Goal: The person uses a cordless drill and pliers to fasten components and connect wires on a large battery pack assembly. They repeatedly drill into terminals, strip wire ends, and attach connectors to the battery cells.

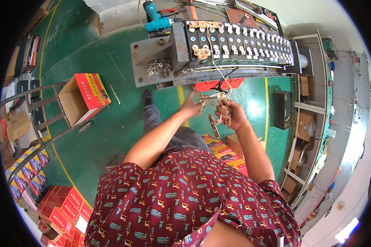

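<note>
Copper strip (214,127) clear of bench (146,54)

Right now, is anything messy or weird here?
Loose, small silvery metal pieces lie heaped on the grey metal plate with no container. A long, thin grey rod also lies on the shiny green floor, as if dropped.

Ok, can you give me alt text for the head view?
The right hand grips copper-coloured metal pieces, with the left hand close beside it. Beyond is a row of black batteries, with small metal parts heaped to its left and a teal power tool nearby.
</note>
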Tool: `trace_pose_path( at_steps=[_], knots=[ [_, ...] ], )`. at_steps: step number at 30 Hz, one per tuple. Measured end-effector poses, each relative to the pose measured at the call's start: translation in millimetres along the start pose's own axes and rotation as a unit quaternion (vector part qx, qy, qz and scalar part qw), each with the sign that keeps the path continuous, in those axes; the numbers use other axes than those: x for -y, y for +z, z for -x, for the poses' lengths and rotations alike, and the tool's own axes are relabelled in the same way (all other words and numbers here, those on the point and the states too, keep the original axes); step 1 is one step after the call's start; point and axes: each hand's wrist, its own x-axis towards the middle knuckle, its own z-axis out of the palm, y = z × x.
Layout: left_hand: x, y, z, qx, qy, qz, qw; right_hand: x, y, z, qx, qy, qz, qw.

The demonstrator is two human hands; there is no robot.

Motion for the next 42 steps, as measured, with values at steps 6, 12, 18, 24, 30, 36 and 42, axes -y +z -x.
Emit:
trace_pose_path(
  at_steps=[6,12,18,24,30,36,42],
  knots=[
    [1.9,-12.9,-19.1,0.079,0.026,-0.005,0.997,3.1,-1.5,1.9,0.023,-0.007,-0.017,1.000],
    [14.5,-34.3,11.1,0.032,0.095,0.116,0.988,7.8,-6.5,3.0,0.001,-0.007,0.043,0.999],
    [23.9,-42.6,28.8,-0.011,0.070,0.183,0.981,8.4,-3.7,2.6,-0.019,-0.006,0.085,0.996],
    [17.0,-36.8,39.3,-0.037,0.121,0.205,0.971,8.0,-1.7,1.3,-0.030,-0.010,0.117,0.993],
    [12.0,-38.2,40.2,-0.028,0.141,0.163,0.976,8.3,-1.2,0.8,-0.042,-0.013,0.122,0.992],
    [16.2,-40.5,35.6,-0.023,0.152,0.146,0.977,8.5,-1.9,1.0,-0.040,-0.016,0.118,0.992],
    [18.2,-40.8,34.0,-0.027,0.163,0.134,0.977,8.5,-5.0,-0.5,-0.019,-0.019,0.105,0.994]
  ],
)
